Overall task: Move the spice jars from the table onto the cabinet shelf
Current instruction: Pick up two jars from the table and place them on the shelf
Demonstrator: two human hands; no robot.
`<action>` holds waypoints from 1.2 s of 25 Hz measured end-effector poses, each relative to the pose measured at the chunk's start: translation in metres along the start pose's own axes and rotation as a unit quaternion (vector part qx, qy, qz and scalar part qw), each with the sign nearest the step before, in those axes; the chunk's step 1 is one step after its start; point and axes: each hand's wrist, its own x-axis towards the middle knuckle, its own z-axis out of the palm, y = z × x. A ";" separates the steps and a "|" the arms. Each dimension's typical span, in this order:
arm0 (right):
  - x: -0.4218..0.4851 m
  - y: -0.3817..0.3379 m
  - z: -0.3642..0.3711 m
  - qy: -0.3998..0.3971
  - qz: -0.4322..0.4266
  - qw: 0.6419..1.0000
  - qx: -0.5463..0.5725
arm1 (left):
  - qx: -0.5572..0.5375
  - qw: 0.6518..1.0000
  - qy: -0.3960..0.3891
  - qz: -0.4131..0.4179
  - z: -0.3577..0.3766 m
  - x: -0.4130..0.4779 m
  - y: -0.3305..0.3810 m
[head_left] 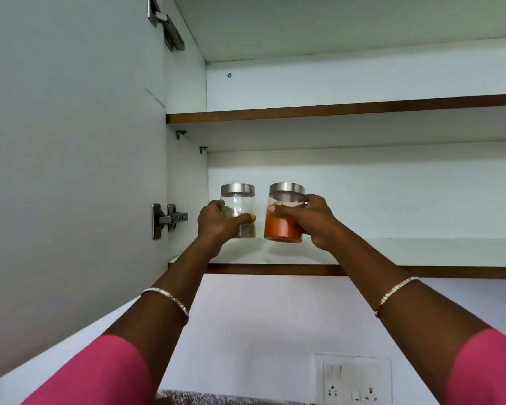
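2 hands, left hand (pixel 216 222) and right hand (pixel 303 219), each clasp 1 steel-lidded clear glass jar, the greenish herb jar (pixel 241 211) and the orange powder jar (pixel 284 220), over the white lower cabinet shelf (pixel 392 252); the tilted orange one may tip if released early.

Open white cabinet door (pixel 70 171) at left with two metal hinges (pixel 170 219), an upper shelf (pixel 333 108) edged in brown, small shelf support brackets (pixel 181 133), a pale wall (pixel 260 317) below, and a switch and socket panel (pixel 352 380) at lower right.
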 end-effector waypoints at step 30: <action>0.124 0.057 0.094 -0.067 -0.053 0.937 -0.338 | 0.420 0.901 0.089 -0.058 0.013 0.105 -0.061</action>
